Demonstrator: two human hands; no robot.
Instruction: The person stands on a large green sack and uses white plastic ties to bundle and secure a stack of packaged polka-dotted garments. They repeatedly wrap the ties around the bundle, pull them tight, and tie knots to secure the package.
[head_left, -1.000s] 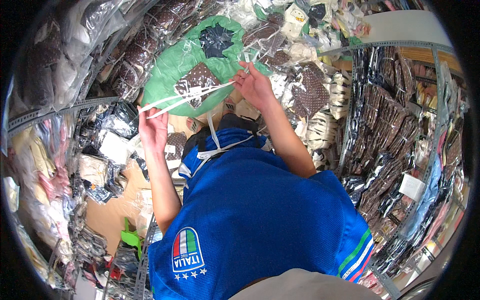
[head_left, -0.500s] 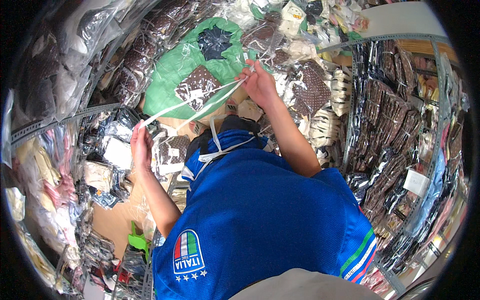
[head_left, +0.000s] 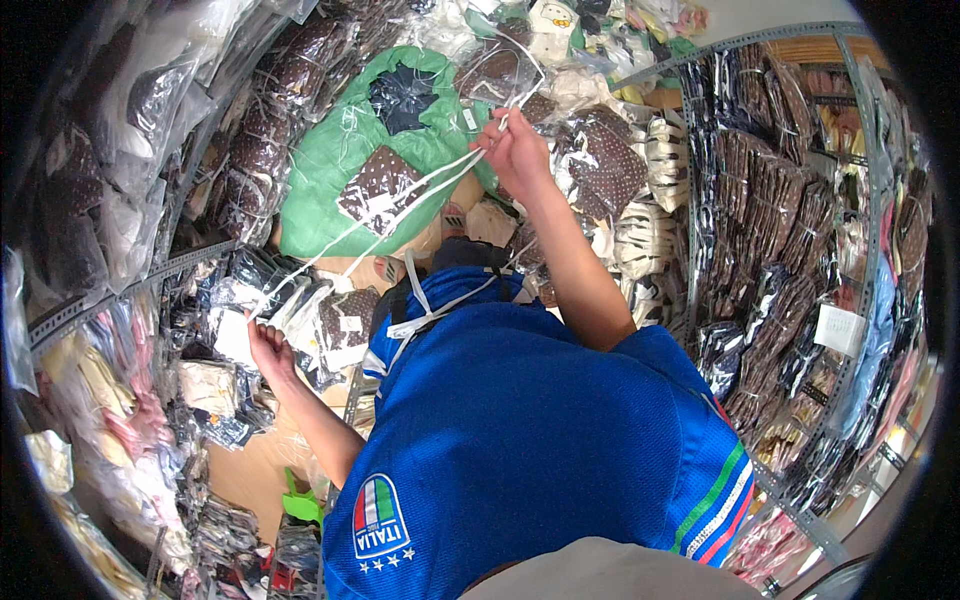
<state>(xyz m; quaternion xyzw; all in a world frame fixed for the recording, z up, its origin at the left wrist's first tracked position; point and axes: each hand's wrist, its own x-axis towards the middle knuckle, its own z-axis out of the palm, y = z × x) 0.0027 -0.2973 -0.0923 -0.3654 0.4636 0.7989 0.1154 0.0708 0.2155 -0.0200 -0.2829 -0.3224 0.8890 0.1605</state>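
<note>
The white cord (head_left: 460, 163) runs in two strands across the green bag (head_left: 315, 205), above its dotted packet (head_left: 375, 187). The left hand (head_left: 272, 352), near the bag's lower left, has its grip pinching the cord; the right hand (head_left: 518, 155), beside the bag's right edge, pinches it too. Best handled with even tension, strands untwisted, the loose loop clear of the bag.
</note>
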